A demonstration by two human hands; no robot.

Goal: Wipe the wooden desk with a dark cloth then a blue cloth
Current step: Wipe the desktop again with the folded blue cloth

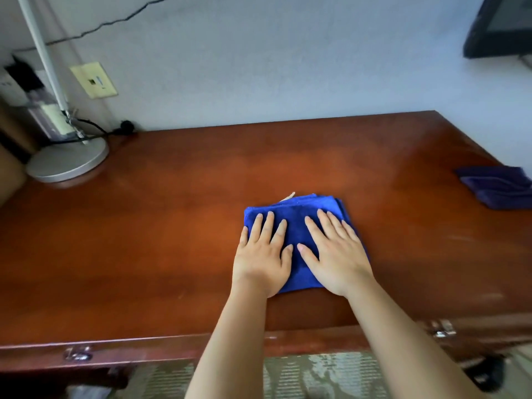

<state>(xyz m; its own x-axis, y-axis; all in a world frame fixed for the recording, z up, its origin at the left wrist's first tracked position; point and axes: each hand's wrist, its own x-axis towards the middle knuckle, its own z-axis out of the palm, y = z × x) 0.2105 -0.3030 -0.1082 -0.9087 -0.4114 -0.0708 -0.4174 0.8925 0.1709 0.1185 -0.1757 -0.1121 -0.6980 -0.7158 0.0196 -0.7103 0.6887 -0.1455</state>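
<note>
A folded blue cloth (296, 217) lies flat near the middle of the reddish wooden desk (172, 226). My left hand (263, 254) presses palm-down on its left half with fingers spread. Beside it, my right hand (335, 254) lies flat on the right half, fingers spread too. Neither hand grips the cloth. A small white tag sticks out at the cloth's far edge. A dark navy cloth (498, 187) lies crumpled at the desk's right edge, away from both hands.
A silver lamp base (67, 162) with its pole and black cable stands at the desk's back left corner. A wall runs behind the desk. A dark screen (501, 27) hangs at top right. Drawer handles (77, 354) show on the desk's front.
</note>
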